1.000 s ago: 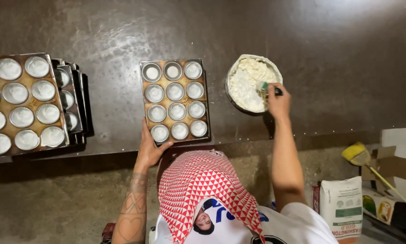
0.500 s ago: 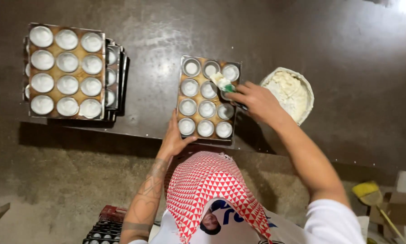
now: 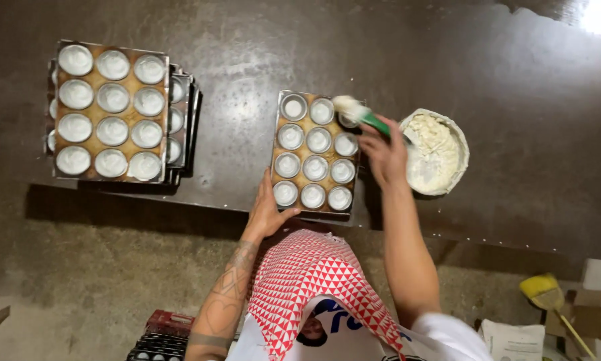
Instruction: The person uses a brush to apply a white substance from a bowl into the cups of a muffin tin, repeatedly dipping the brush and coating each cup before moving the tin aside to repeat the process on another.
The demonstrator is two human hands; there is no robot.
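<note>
Resting on the dark worktop [image 3: 247, 53], a rectangular muffin tray [image 3: 316, 154] holds twelve round cups in three columns and four rows, its flat surface browned between the cups. Most cups show a pale whitish coating inside; the far-left corner cup looks greyer and barer. The tray's long axis runs away from the person, its short near edge close to the worktop's front edge.

The left hand [image 3: 268, 210] lies at the tray's near-left corner, fingers spread and flat, thumb touching the tray's near rim. The right hand [image 3: 384, 154] is closed around a brush with a green handle [image 3: 362, 115]. The brush slants from the hand up and to the left, its white-loaded head over the far-right corner cup; whether the bristles touch the cup cannot be told.

Just right of the tray sits a round bowl of white paste [image 3: 435, 152], partly covered by the right hand. Well to the left stands a stack of similar trays [image 3: 110, 110], its top tray's cups all coated white.
</note>
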